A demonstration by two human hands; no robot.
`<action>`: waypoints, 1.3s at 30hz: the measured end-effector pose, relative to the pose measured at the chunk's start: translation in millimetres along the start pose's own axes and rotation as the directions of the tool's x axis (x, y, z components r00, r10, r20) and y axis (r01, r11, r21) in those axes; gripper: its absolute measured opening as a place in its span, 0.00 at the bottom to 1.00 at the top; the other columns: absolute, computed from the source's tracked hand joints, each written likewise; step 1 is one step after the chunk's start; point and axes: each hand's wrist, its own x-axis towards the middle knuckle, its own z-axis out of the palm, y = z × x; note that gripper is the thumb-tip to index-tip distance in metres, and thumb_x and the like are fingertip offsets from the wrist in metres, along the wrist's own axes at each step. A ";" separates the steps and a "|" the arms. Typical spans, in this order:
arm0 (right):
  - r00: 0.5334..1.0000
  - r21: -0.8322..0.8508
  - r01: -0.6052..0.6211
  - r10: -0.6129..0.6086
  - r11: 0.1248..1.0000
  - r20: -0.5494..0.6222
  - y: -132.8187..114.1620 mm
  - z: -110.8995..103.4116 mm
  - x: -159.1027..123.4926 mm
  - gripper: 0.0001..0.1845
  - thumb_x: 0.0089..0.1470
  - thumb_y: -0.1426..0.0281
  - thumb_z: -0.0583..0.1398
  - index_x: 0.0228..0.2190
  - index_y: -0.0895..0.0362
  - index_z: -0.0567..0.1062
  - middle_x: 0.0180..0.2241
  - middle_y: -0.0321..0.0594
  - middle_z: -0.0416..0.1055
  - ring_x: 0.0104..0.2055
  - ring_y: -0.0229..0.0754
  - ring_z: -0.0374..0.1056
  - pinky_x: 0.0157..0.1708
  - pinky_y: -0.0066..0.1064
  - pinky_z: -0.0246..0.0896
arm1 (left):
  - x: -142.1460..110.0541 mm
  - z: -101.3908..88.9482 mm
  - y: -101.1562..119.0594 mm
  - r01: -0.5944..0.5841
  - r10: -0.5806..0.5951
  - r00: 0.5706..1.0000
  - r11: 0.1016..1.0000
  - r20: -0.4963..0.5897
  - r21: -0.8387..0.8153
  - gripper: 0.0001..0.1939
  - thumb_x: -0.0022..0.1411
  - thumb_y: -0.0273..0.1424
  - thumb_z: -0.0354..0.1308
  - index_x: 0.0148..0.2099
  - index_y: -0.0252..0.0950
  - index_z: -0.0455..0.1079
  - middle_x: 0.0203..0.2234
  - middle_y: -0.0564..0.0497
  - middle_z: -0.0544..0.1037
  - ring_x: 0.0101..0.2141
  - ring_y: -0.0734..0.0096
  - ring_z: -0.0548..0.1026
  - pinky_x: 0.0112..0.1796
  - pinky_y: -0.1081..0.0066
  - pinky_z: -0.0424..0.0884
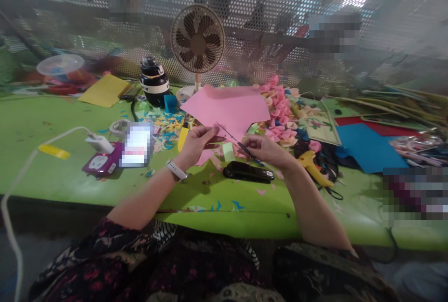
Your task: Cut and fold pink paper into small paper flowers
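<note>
A large sheet of pink paper (229, 103) spreads out in front of me, its near corner between my hands. My left hand (199, 145) pinches the paper near that corner. In my right hand (264, 150) is a pair of dark scissors (248, 151), with its blades pointing up and left across the paper's near part. Just below the hands lies a black stapler (248, 172). A small pale green paper piece (228, 151) rests between them. The yellow-handled tool (184, 136) beside my left hand is partly hidden.
Pink paper petals (280, 106) heap up on the right, near a yellow glue gun (315, 167) and blue paper (371, 147). To the left are a lit phone (136, 144), a purple power strip (101, 161) and a black bottle (154, 82). A fan (198, 40) stands behind.
</note>
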 end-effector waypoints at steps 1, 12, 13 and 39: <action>1.000 -0.001 0.001 -0.001 1.000 0.000 -0.5 -0.2 -0.2 0.27 0.43 0.47 0.69 0.28 0.58 0.72 0.25 0.35 0.71 0.27 0.36 0.67 0.27 0.31 0.61 | 0.2 -0.3 -0.2 -0.004 0.004 1.000 1.000 0.006 0.000 0.22 0.49 0.46 0.72 0.37 0.33 0.75 0.30 0.47 0.84 0.35 0.64 0.84 0.32 0.74 0.76; 1.000 0.023 0.014 -0.014 1.000 -0.006 1.1 1.2 0.2 0.26 0.43 0.47 0.69 0.28 0.57 0.71 0.24 0.35 0.71 0.26 0.35 0.66 0.26 0.30 0.62 | 1.6 -1.9 -1.8 -0.003 0.003 1.000 1.000 0.009 -0.002 0.19 0.51 0.43 0.72 0.36 0.34 0.76 0.29 0.48 0.83 0.33 0.66 0.83 0.31 0.75 0.76; 1.000 0.018 0.005 -0.005 1.000 0.004 1.7 0.8 0.2 0.26 0.44 0.48 0.69 0.28 0.57 0.72 0.24 0.35 0.71 0.26 0.35 0.66 0.26 0.30 0.62 | 2.1 -2.7 -2.5 -0.011 0.011 1.000 1.000 -0.001 0.000 0.18 0.52 0.43 0.72 0.36 0.34 0.76 0.29 0.48 0.83 0.33 0.66 0.83 0.31 0.75 0.76; 1.000 -0.006 0.011 -0.011 1.000 0.017 -2.6 -0.4 -2.7 0.26 0.43 0.48 0.69 0.27 0.57 0.72 0.23 0.35 0.70 0.24 0.34 0.65 0.25 0.31 0.61 | 6.3 -8.0 -1.6 -0.011 0.010 0.999 0.999 0.037 0.030 0.14 0.54 0.37 0.70 0.38 0.33 0.78 0.26 0.49 0.81 0.26 0.71 0.81 0.23 0.78 0.72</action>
